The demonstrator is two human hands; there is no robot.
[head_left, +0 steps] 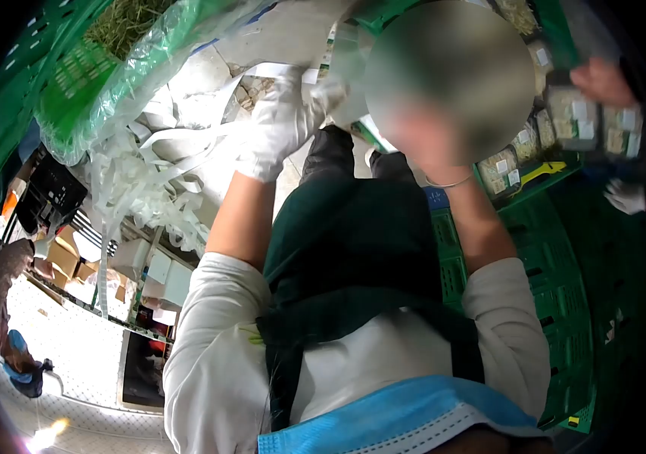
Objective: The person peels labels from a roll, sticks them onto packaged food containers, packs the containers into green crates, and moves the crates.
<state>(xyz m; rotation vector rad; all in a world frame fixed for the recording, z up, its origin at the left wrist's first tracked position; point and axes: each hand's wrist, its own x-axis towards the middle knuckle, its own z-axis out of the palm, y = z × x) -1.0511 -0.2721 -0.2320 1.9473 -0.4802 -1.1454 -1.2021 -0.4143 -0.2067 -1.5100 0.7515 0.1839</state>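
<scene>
Left hand [281,125]: white glove, fingers bent, white paper strip [266,70] running along the fingertips; cannot tell whether they pinch it. Strip trails down into a loose tangle of ribbon [145,185] on that side. Right hand [429,136]: bare, bracelet at wrist, lost in blur; cannot tell if its fingers are apart or clamped on anything.

Right side: green crate [541,186], yellow handle, holding labelled packs [498,172] of pale, shredded-looking contents. More packs [574,117] by its edge; another person's hand [604,82] beside them, contact unclear.

Upper left: green basket [73,83], dry-looking green stalks [126,26] behind it, clear plastic sheet [152,72] alongside.
</scene>
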